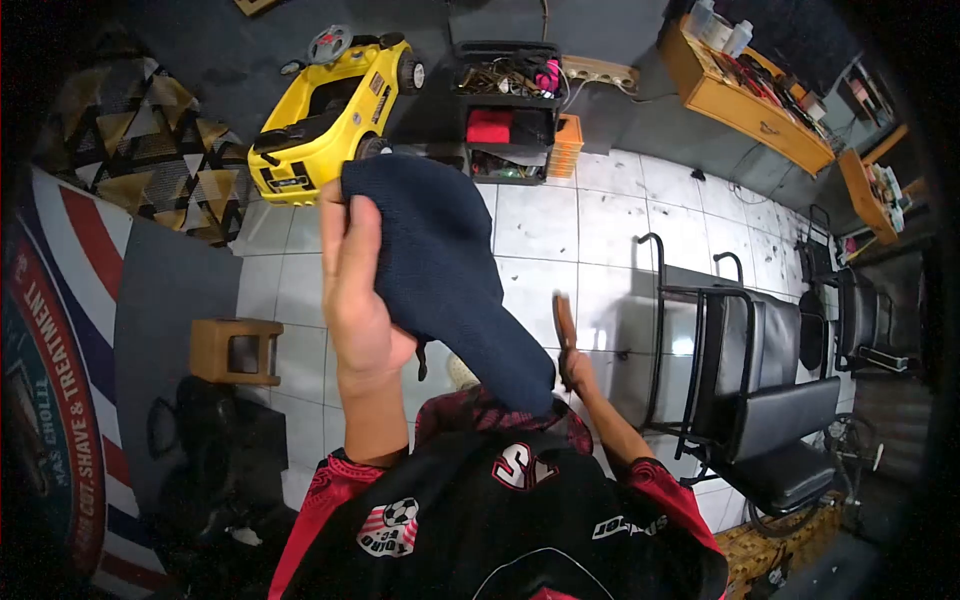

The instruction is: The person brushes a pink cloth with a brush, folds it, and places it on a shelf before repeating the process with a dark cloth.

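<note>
A dark blue cloth item [430, 250], perhaps a cap, is held up in front of my chest by my left hand [358, 300], whose fingers and thumb press on its left edge. Its narrower end hangs down to the right, over my lap. Lower and to the right, my right hand [574, 368] is closed round a brown brush-like object [565, 320] that points upward. The brush and the cloth item are apart.
A yellow toy car [320, 120] stands at the upper left, beside a black storage rack [510, 110]. A brown stool [235, 350] is on the left. Black salon chairs [760, 400] stand on the right, below a wooden wall shelf [750, 100].
</note>
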Available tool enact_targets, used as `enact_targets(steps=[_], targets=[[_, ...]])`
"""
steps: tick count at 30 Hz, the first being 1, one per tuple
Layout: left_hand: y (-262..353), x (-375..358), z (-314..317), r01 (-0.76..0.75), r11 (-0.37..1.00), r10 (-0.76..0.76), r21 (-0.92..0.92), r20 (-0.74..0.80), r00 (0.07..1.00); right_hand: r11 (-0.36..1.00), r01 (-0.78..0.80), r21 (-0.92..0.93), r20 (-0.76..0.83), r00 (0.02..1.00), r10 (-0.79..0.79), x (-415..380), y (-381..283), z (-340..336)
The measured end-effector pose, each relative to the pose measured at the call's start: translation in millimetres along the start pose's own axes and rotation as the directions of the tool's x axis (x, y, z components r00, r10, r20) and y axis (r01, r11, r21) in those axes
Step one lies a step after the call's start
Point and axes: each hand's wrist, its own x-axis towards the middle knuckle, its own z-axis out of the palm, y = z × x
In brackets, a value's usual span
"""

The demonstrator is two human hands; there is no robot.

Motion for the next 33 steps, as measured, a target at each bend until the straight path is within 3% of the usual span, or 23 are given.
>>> enact_targets(steps=[1, 2, 3, 5, 8, 10, 13, 15, 18, 21, 23, 25, 28, 29, 30, 31, 32, 33], targets=[[-4.4, -1.3, 4.7, 0.032, 0.999, -0.032, 0.001, 0.001, 0.999, 0.908, 0.095, 0.408, -0.125, 0.991, -0.047, 6.6, -6.9, 3.0], [-10.6, -2.5, 10.0, 0.057, 0.998, -0.057, 0.028, 0.009, 0.998, 0.921, 0.245, 0.304, -0.331, 0.933, -0.139, -39.1, -76.4, -68.6], [-17.7, -4.3, 15.4, 0.080, 0.995, -0.081, 0.057, 0.015, 0.997, 0.806, 0.407, 0.429, -0.387, 0.889, -0.243, -57.4, -107.5, -98.3], [-30.6, -8.5, 23.1, 0.134, 0.986, -0.140, 0.102, 0.055, 0.989, 0.673, 0.626, 0.394, -0.548, 0.748, -0.374, -85.2, -155.6, -132.3], [-43.5, -9.8, 30.5, 0.140, 0.978, -0.169, 0.153, 0.196, 0.966, 0.525, 0.812, 0.256, -0.545, 0.570, -0.615, -86.2, -182.2, -123.1], [-42.2, -6.8, 31.9, 0.048, 0.969, -0.114, 0.241, 0.268, 0.957, 0.515, 0.837, 0.185, -0.487, 0.533, -0.692, -82.3, -188.1, -116.8], [-32.0, -0.7, 27.8, 0.080, 0.994, -0.098, 0.078, 0.266, 0.959, 0.477, 0.875, 0.079, -0.372, 0.469, -0.801, -65.1, -187.5, -95.0], [-21.8, 1.3, 27.2, 0.071, 0.996, -0.055, -0.063, 0.219, 0.974, 0.707, 0.701, -0.090, 0.104, 0.713, -0.694, -39.7, -153.4, -59.8], [-15.2, 9.0, 6.7, 0.051, 0.981, -0.028, -0.184, 0.127, 0.992, 0.772, 0.600, -0.211, 0.286, 0.793, -0.538, -19.3, -98.5, -21.3], [-10.6, 10.1, 2.2, -0.012, 0.989, -0.005, -0.148, -0.111, 0.994, 0.914, 0.360, -0.187, 0.234, 0.920, -0.314, -17.1, -68.6, -6.2], [-8.4, 8.1, 0.4, -0.047, 0.983, 0.002, -0.177, -0.242, 0.970, 0.960, 0.243, -0.143, 0.244, 0.948, -0.203, -12.9, -30.0, 13.8], [-2.0, 7.2, 1.0, -0.095, 0.981, 0.057, -0.169, -0.217, 0.975, 0.974, 0.196, -0.118, 0.310, 0.939, -0.151, -6.7, 12.2, 34.6], [0.8, 6.9, 0.0, -0.098, 0.981, 0.073, -0.165, -0.151, 0.986, 0.995, -0.086, 0.041, 0.137, 0.987, 0.080, -33.2, -9.5, 0.5], [-4.6, 7.1, -7.1, -0.060, 0.979, 0.038, -0.197, -0.115, 0.993, 0.995, -0.071, 0.066, 0.237, 0.970, 0.054, -43.4, -37.9, -36.2], [-9.6, 7.2, -9.9, -0.017, 0.973, -0.001, -0.230, -0.077, 0.997, 0.988, 0.157, 0.009, -0.066, 0.986, -0.156, -15.4, -15.4, 1.2], [-12.8, 8.0, -7.1, 0.025, 0.976, -0.027, -0.214, -0.009, 1.000, 0.928, -0.030, 0.372, 0.060, 0.998, 0.008, -10.8, -41.9, -25.8], [-17.2, 8.1, -5.2, 0.071, 0.978, -0.067, -0.196, 0.025, 0.997, 0.873, 0.330, 0.359, -0.241, 0.936, -0.255, -21.3, -70.2, -47.7], [-22.4, 7.2, -4.1, 0.115, 0.978, -0.107, -0.173, 0.056, 0.993, 0.795, 0.335, 0.506, -0.231, 0.940, -0.249, -52.6, -123.0, -104.5]])
